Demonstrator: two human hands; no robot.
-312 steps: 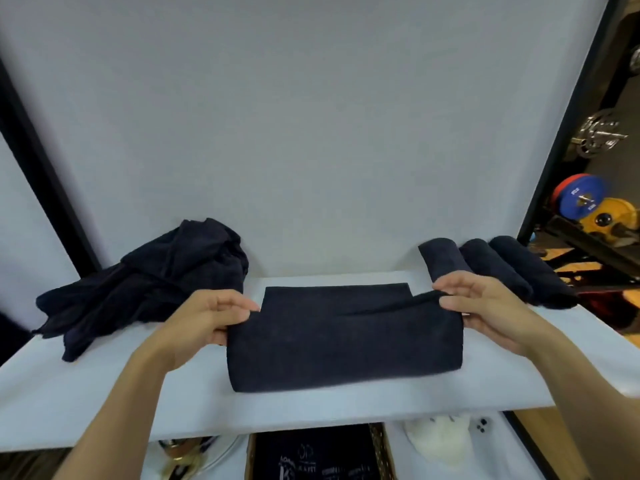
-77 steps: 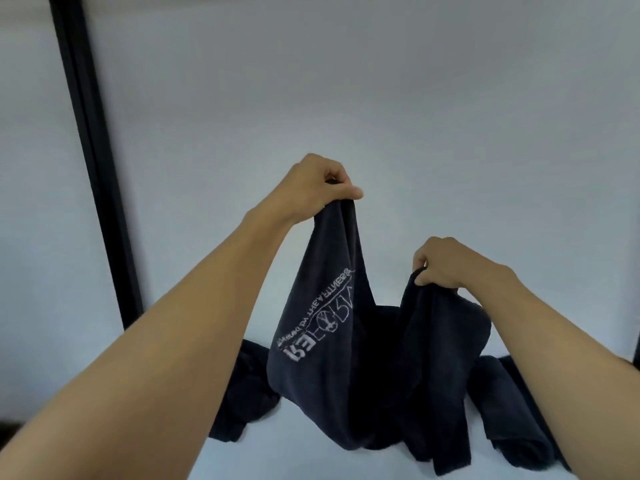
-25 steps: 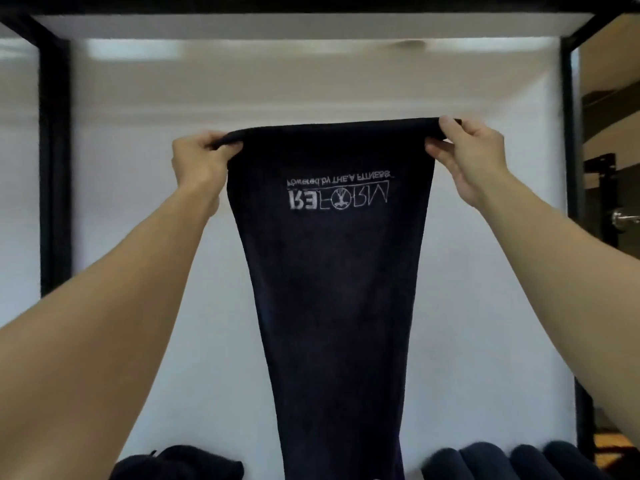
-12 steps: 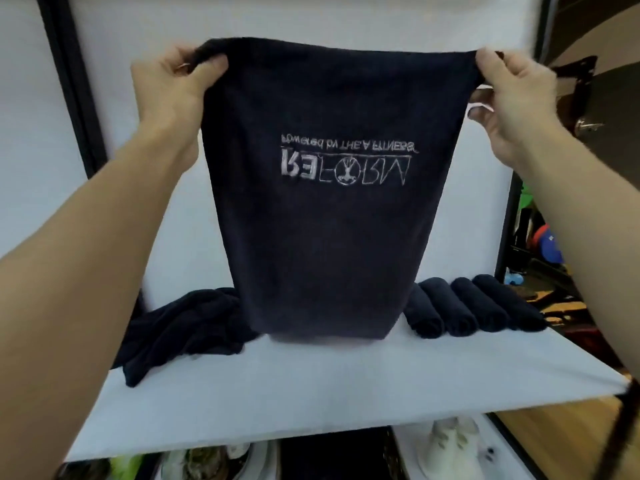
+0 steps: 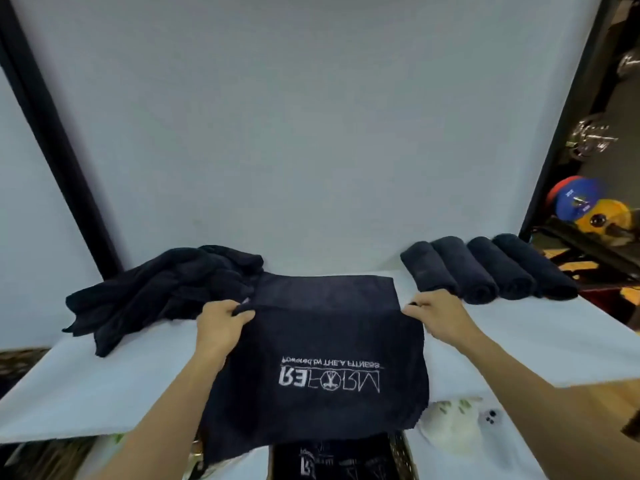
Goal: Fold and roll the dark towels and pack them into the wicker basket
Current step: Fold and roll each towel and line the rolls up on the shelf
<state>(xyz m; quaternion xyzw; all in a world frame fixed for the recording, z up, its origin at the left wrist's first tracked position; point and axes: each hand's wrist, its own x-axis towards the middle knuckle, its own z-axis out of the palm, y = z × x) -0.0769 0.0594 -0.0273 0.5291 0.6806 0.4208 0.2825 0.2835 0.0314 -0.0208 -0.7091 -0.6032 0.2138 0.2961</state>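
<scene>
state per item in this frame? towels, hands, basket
Logo towel: spread on the table, near edge hanging over the front, being folded.
Left hand: pinching the towel's left edge.
Right hand: gripping its right edge.
Rolled towels: four, side by side.
Towel pile: unfolded, heaped.
Wicker basket: mostly hidden below the table.

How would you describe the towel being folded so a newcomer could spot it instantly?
On the white table, look centre front, between the loose pile and four rolled towels. The towel lies spread flat, pinched by both hands. It alone shows white lettering.
</scene>
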